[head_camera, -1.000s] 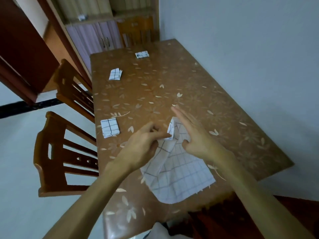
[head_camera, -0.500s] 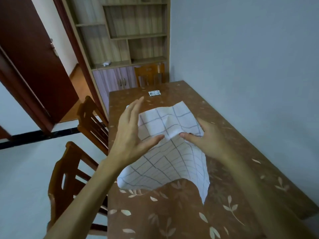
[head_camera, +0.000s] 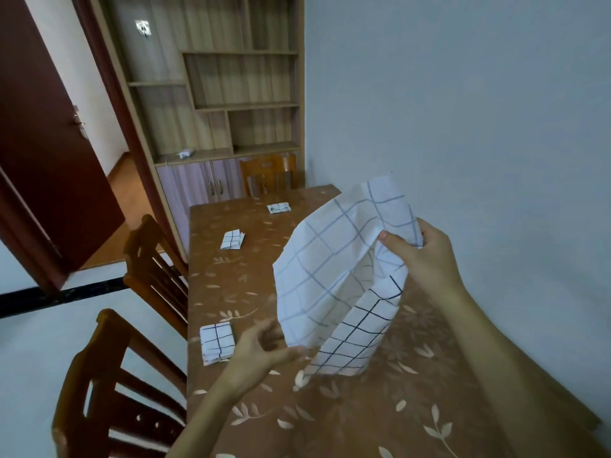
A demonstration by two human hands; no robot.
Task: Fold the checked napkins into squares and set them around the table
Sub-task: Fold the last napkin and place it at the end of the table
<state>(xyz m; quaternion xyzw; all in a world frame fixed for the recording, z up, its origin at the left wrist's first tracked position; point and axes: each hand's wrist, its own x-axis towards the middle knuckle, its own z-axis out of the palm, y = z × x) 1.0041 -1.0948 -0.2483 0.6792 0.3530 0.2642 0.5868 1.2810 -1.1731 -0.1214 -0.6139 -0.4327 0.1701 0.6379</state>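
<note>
White cloth with a dark grid is clamped between the thumb and fingers (head_camera: pixel 401 241) of the right hand (head_camera: pixel 426 256), which pinches the upper edge of the open napkin (head_camera: pixel 327 276) at 2 o'clock, clear of the table (head_camera: pixel 363 424). The cloth hangs loose and unfolded. At 7 o'clock the left hand (head_camera: pixel 261 347) touches the lower hem with fingers loosely curled; whether it grips the hem cannot be determined. Outward along the left table edge lie three folded napkins: near (head_camera: pixel 216 343) at 8 o'clock, middle (head_camera: pixel 232 240) at 10 o'clock, far (head_camera: pixel 278 208) at 11 o'clock. Judged status: three places set; the held napkin requires folding and placement. Wooden chairs (head_camera: pixel 145 269) stand at 9 o'clock.
</note>
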